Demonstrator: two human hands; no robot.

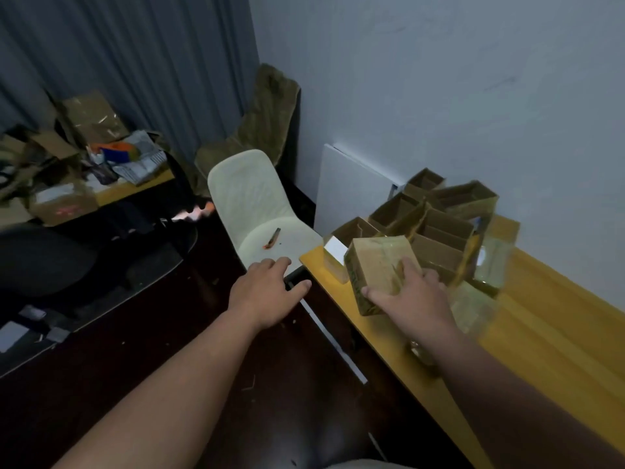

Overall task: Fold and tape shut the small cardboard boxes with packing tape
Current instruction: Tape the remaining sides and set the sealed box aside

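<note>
One taped box (378,265) gripped in our right hand (409,299), left hand (267,292) released; a careless swing could topple open boxes (439,231) behind.

Left arm: bare, stretched forward from the lower left of the view.
Left hand (267,292): palm down, fingers relaxed and slightly spread, holding nothing, just off the counter's near left corner.
Right arm: bare, reaching forward over the counter's near edge.
Right hand (411,296): grips a taped box (375,265), thumb on its near side, fingers curled over its top.
</note>
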